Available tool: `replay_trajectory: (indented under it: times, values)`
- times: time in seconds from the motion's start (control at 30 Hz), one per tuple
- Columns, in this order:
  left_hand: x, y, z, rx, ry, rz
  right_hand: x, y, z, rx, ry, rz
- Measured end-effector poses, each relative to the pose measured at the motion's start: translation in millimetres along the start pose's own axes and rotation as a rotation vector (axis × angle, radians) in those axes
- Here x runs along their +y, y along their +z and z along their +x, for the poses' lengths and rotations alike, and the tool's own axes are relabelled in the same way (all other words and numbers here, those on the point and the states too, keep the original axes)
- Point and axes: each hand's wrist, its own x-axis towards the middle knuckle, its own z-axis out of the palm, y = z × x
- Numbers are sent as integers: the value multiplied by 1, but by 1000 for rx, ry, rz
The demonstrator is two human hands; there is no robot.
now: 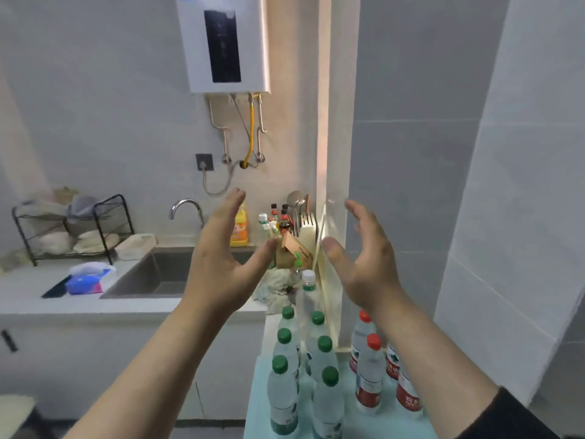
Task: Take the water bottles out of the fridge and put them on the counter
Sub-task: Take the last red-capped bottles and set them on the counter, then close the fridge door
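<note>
Several clear water bottles stand on a pale turquoise surface (376,426) at the bottom centre. Those on the left have green caps (281,391); those on the right have red caps and red labels (368,380). One white-capped bottle (307,293) stands behind them. My left hand (221,264) and my right hand (364,258) are raised above the bottles, palms facing each other, fingers apart, holding nothing. No fridge is in view.
A white counter (28,289) with a steel sink (152,274) and tap lies to the left, with a dish rack (72,229), a tissue pack (88,278), sauce bottles and a knife block (307,231). A water heater (223,42) hangs above. A tiled wall stands right.
</note>
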Motion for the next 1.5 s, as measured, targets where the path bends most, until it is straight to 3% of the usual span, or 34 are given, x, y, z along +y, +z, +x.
replay_trajectory:
  times: [0.27, 0.43, 0.67, 1.03, 1.3, 1.5]
  values:
    - [33, -226, -22, 317, 238, 162, -191, 102, 8, -40, -321, 359]
    - [69, -346, -62, 424, 319, 465, -298, 182, -15, -127, -459, 582]
    - [128, -462, -108, 563, 250, 913, -417, 246, -37, -200, -598, 901]
    - [204, -552, -179, 700, -153, 1343, -554, 275, -90, -437, -676, 1310]
    - [235, -589, -233, 828, -328, 1458, -611, 299, -135, -696, -603, 1476]
    - [235, -614, -262, 855, -494, 1435, -650, 345, -159, -1248, -54, 1572]
